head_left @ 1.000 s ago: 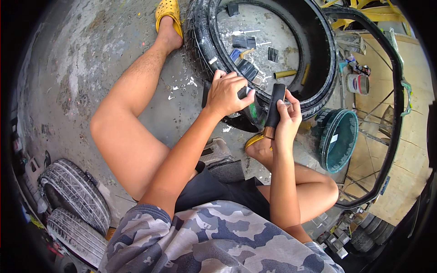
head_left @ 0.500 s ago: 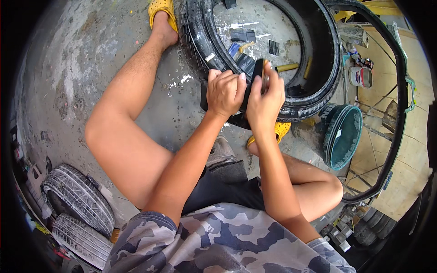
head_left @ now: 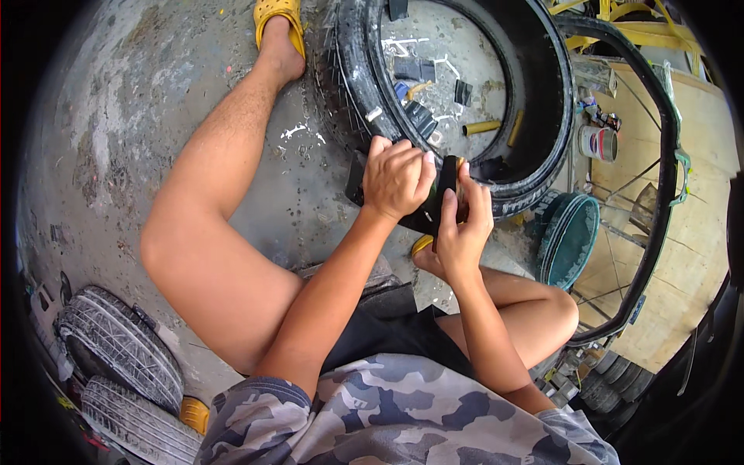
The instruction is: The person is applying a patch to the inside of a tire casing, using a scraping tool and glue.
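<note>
My left hand [head_left: 399, 180] is closed in a fist over a black rubber strip [head_left: 355, 178], which shows on both sides of the fist. In my right hand [head_left: 466, 225] a black flat bar [head_left: 449, 172] stands nearly upright, pinched between thumb and fingers. Something orange-brown shows at its top, partly hidden by the fingers. The bar is against or just beside the strip; contact is hard to make out. Beyond both hands a big black tire [head_left: 558, 93] lies on its side, its near rim close to my knuckles.
Inside the tire's ring lie black rubber pieces [head_left: 415, 70], white scraps and yellowish tubes [head_left: 482, 127]. To the right are a teal bucket [head_left: 570, 242], a small white pail [head_left: 598, 144] and a large black frame [head_left: 673, 139]. Dusty tires [head_left: 120, 345] stand at lower left.
My right hand and the black bar have moved down toward me. The left fist keeps its hold and sits slightly lower and farther right. The whole view has shifted a little.
</note>
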A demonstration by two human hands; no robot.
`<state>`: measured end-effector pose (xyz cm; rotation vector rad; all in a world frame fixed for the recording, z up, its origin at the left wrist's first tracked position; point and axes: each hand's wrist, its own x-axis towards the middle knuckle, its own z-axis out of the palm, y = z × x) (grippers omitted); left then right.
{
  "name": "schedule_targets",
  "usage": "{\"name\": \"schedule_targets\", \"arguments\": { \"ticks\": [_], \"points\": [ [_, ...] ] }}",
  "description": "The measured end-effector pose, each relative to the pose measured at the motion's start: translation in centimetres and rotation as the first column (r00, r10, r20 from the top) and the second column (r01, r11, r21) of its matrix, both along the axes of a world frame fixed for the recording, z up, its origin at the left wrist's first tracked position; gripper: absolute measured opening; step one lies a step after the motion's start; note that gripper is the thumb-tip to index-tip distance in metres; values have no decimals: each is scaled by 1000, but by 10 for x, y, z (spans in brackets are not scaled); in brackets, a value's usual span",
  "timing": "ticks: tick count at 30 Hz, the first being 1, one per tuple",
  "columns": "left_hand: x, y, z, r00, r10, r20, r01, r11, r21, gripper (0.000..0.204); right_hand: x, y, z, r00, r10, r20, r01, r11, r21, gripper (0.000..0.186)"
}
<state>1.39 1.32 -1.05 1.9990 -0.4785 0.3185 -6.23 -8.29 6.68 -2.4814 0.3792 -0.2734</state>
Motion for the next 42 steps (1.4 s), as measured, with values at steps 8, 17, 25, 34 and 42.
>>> {"name": "schedule_targets", "arguments": {
  "ticks": [8,17,25,34,42],
  "points": [
    [0,-1,-3,1000,3,16,-2,999,-42,35,8,7,-9,979,58,195,-33,991,-130,45],
    [-2,15,-4,999,29,31,-28,999,-46,32,3,18,-16,997,-20,77,21,1000,-20,39],
    [-1,3,-2,998,-37,45,38,999,-20,33,13,10,-13,992,-72,103,74,997,-15,41],
    [0,0,-2,999,-49,0,49,999,20,31,57,-22,-10,958,-257,126,242,962,126,36],
    [1,7,5,995,-90,35,86,990,108,26,-24,-312,26,713,-597,367,585,796,157,39]
  ]
}}
